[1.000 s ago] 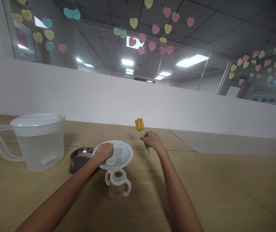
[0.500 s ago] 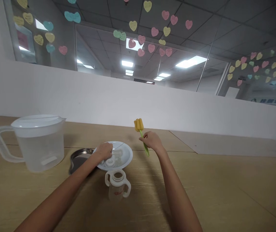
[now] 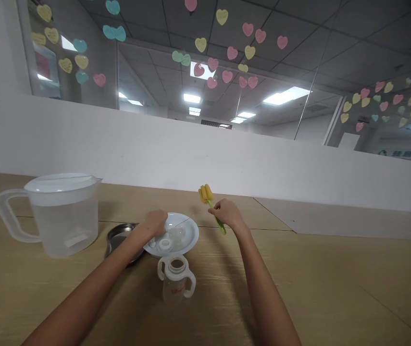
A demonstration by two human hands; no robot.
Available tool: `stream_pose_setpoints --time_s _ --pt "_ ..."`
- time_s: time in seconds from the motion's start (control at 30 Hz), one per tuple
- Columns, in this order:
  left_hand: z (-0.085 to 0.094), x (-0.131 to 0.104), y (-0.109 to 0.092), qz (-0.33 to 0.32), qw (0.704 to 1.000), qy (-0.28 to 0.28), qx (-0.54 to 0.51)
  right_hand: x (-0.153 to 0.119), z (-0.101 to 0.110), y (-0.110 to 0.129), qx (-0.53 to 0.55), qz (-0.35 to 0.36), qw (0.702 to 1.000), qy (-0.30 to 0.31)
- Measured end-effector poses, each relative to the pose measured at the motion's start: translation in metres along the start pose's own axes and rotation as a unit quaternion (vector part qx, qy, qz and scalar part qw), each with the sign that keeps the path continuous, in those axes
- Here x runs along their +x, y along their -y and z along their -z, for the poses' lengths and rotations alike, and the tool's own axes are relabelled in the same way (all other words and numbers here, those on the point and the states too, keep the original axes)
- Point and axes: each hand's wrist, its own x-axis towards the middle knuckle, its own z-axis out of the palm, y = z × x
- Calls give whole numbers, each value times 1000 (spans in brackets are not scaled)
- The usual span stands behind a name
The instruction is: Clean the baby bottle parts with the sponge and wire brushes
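Observation:
My right hand (image 3: 227,212) grips a bottle brush by its green handle (image 3: 220,225). The brush's yellow sponge head (image 3: 205,193) points up and to the left, above the table. My left hand (image 3: 156,222) is closed over the left side of a white plate (image 3: 192,233); its fingertips are hidden, so what they hold cannot be made out. On the plate lie a white ring (image 3: 165,245) and a clear, dome-like piece (image 3: 177,232). Just in front of the plate, a clear baby bottle (image 3: 174,288) with two white handles stands upright, its mouth uncovered.
A large translucent pitcher (image 3: 64,218) with a lid stands at the left. Partly behind my left forearm is a curved metal tray (image 3: 113,235). A white wall (image 3: 155,149) with windows above it rises behind the wooden table (image 3: 317,288).
The brush has tilted further left and its sponge head sits slightly lower. On the plate, the clear piece looks shorter and rounder than before. My left hand stays over the plate.

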Motion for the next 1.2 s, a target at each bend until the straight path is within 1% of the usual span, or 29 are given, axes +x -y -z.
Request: stream_pose_setpoints --time_s 0.2,0.43,0.53,0.63,0.77,0.9,0.97,1.03,1.2 --pt "6 -3 11 -1 1000 -1 -15 0 0 -1 -4 7 1000 -5" --pt "9 -5 32 -19 996 -10 -86 -1 0 0 -3 15 1000 -11" --pt "15 -8 40 -32 991 -20 -130 -5 3 5 3 27 1000 -9" --pt "22 -12 44 -41 983 -46 -171 -13 7 16 16 63 998 5" --pt "30 -18 37 -57 971 -98 -213 -31 10 39 37 125 991 22" --pt "32 -21 22 -58 958 -174 -220 -47 8 61 27 180 983 12" --pt "32 -21 18 -53 953 -201 -220 -52 7 68 15 190 982 3" --pt "31 -21 15 -45 950 -206 -229 -55 7 72 13 194 981 -4" --pt "30 -21 13 -25 941 -192 -278 -55 4 74 37 223 974 -18"
